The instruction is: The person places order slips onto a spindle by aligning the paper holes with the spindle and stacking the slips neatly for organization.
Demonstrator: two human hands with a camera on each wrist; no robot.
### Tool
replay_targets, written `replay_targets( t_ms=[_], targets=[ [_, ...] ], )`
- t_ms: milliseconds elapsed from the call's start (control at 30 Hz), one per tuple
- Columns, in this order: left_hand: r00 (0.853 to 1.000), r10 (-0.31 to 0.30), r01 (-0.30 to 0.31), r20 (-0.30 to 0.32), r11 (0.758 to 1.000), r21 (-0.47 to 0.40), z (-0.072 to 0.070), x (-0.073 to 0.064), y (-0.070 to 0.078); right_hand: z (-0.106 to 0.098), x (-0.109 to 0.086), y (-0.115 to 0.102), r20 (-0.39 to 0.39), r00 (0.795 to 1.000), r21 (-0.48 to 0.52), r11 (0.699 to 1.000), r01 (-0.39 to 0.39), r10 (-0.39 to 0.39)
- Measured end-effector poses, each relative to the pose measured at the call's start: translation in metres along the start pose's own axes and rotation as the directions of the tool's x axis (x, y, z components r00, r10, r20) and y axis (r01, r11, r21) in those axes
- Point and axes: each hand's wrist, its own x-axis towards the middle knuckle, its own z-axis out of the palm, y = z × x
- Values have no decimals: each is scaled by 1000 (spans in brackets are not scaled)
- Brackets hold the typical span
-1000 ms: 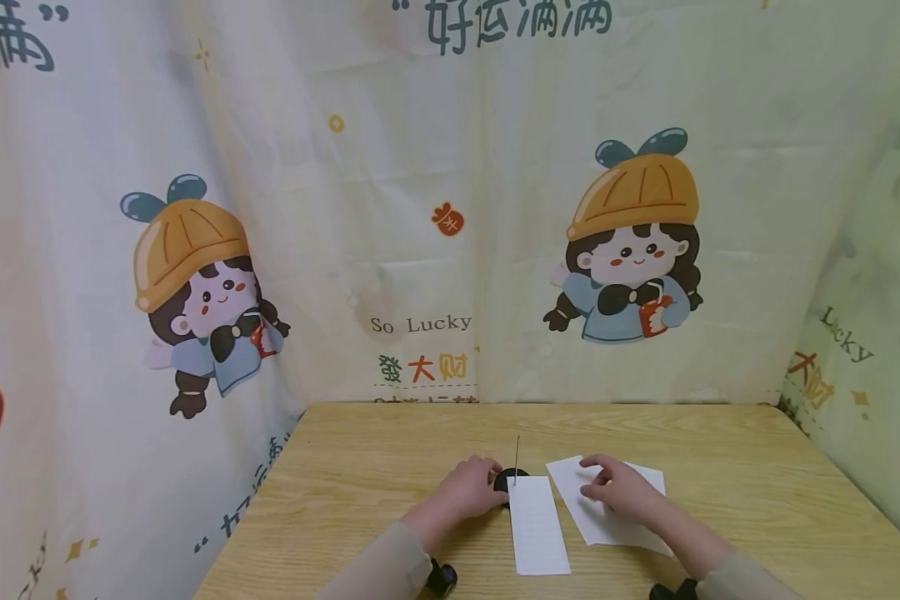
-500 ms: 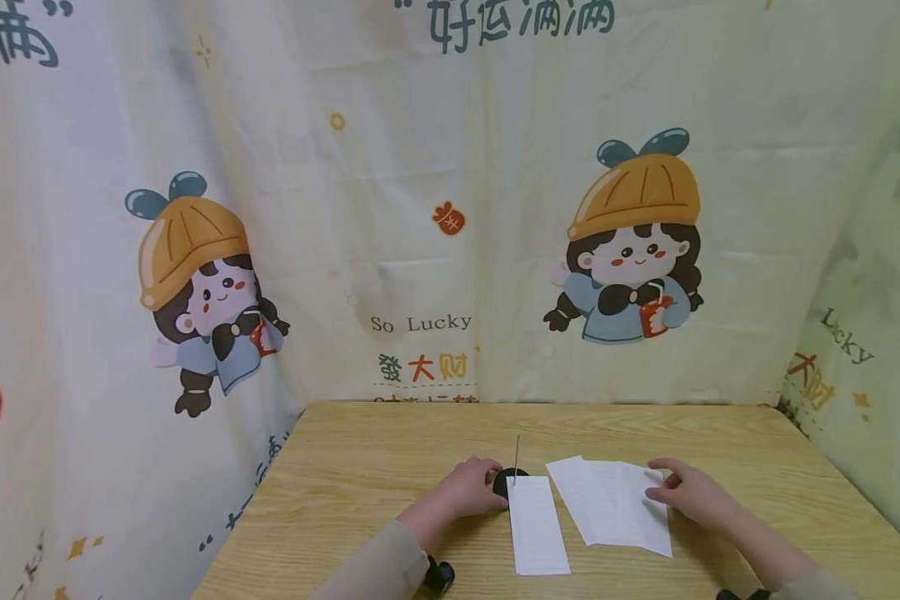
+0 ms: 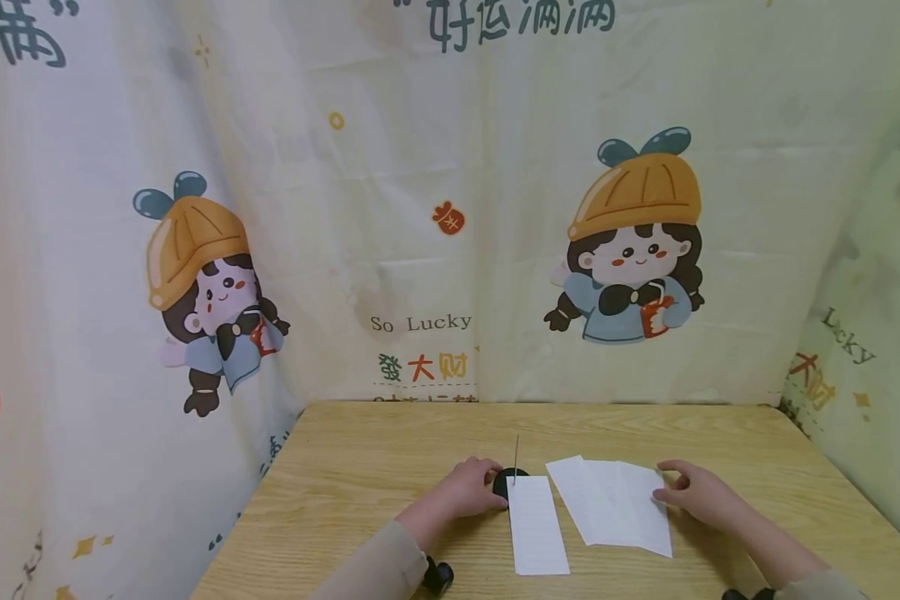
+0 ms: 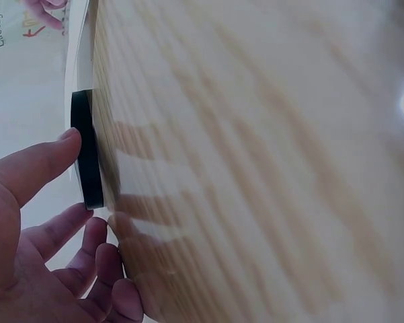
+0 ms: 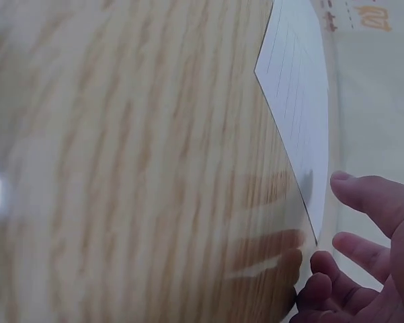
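My left hand [image 3: 471, 488] grips the black round base [image 4: 87, 151] of a receipt spike, thumb on one side and fingertips at the other. The thin metal spike [image 3: 517, 454] stands upright from it. A lined white paper slip [image 3: 538, 529] lies over the front of the base, the spike rising at its top edge. To the right, several overlapping white sheets [image 3: 615, 504] lie fanned on the table. At their right edge is my right hand [image 3: 701, 496], thumb and fingers spread apart near a corner of the lined paper [image 5: 297, 101].
The wooden table [image 3: 390, 442] ends at the back against a printed curtain [image 3: 495, 267] with cartoon figures. Curtain also hangs along the left and right sides. Black wrist-camera mounts [image 3: 438, 575] sit under the sleeves.
My right hand has moved right from above the loose sheets to their right edge, uncovering them. The left hand stays on the spike's base, and the slip there has not moved.
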Motion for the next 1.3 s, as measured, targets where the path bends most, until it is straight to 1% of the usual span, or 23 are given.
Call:
replay_targets(
  t_ms=[100, 333, 600, 700, 900, 967, 1300],
  targets=[
    [1000, 5, -5, 1, 1000, -2, -1, -1, 0, 1, 2, 1, -4, 1000, -17, 1000, -8, 8],
    [1000, -3, 3, 2, 1000, -7, 1, 1, -1, 3, 5, 0, -2, 1000, -43, 999, -14, 14],
    [1000, -4, 4, 2, 1000, -1, 3, 4, -3, 1, 9, -4, 29, 998, -92, 995, -49, 52],
    [1000, -2, 2, 3, 1000, 6, 4, 5, -4, 1, 10, -5, 39, 998, -105, 993, -48, 52],
    [1000, 2, -3, 1, 1000, 25, 4, 5, -4, 1, 11, -4, 46, 998, -103, 994, -34, 38],
    [1000, 4, -4, 3, 1000, 29, 3, 5, -4, 0, 12, -5, 44, 998, -92, 994, -51, 55],
    [1000, 10, -10, 1, 999, 30, 4, 4, -6, 4, 12, -9, 42, 996, -38, 996, -81, 82]
  ],
)
